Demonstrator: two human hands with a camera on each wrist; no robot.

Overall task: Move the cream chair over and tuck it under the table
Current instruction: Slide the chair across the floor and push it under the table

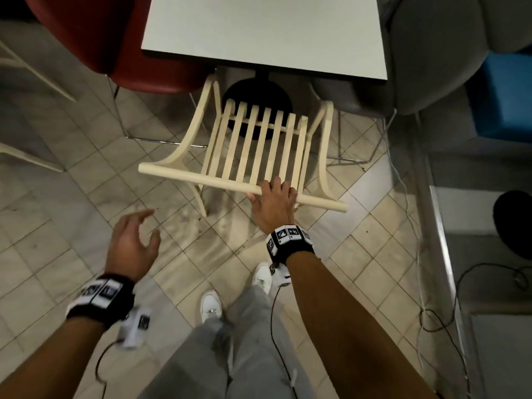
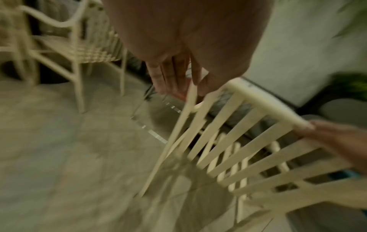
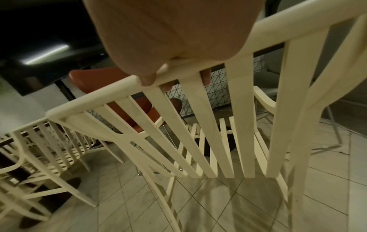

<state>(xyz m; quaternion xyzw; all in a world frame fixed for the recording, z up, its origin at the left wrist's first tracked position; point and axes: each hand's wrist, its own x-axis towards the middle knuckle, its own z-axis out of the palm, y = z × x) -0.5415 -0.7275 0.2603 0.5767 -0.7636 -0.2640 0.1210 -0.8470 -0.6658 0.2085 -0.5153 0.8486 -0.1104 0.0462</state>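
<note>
Fingers point(image 1: 276, 185) round cream chair point(image 1: 253, 145) (tiled floor point(image 1: 72, 197))

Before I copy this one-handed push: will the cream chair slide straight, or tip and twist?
Probably stiff: the cream chair is rigid slats and rails. The right hand grips its top rail off-centre, so it may swivel. Pushed that high, it could tip, and its legs may catch on tile joints.
</note>
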